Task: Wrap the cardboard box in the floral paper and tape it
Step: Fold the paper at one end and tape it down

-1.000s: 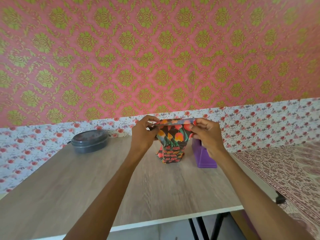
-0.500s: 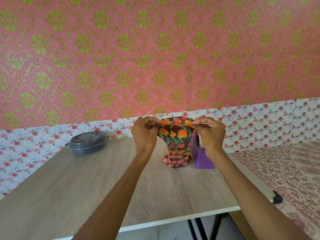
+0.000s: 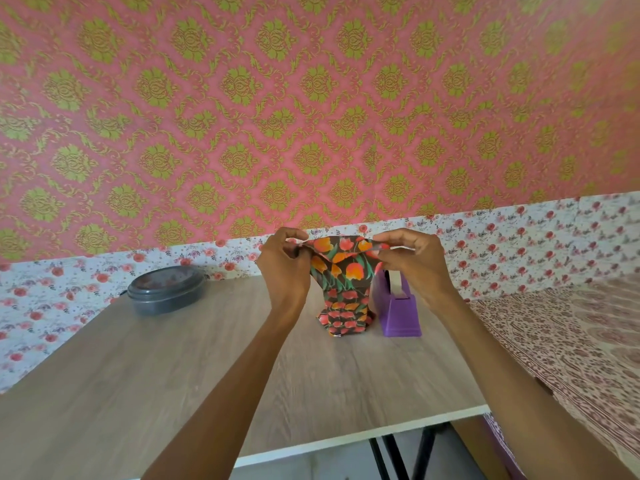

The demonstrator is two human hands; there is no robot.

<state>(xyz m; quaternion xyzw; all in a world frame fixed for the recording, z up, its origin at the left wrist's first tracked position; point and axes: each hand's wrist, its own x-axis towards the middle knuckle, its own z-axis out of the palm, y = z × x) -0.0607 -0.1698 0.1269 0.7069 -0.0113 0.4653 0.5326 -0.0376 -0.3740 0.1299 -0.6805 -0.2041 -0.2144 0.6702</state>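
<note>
Hands stay clamped on the floral paper (image 3: 343,271): the left hand (image 3: 284,268) and the right hand (image 3: 412,265) each pinch its top edge, a little wider apart than half a second ago, so the edge is stretched flatter. The box, hidden inside the paper, stands on the table (image 3: 173,358) just beside the purple tape dispenser (image 3: 398,310), unmoved.

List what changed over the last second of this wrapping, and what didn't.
The floral paper's top edge, stretched straight between the hands a second ago, now sags in a curve. The right hand shifted slightly, uncovering the roll in the purple tape dispenser. Nothing was let go: left hand and right hand still pinch the paper's top. Dispenser and dark lidded container stayed put.
</note>
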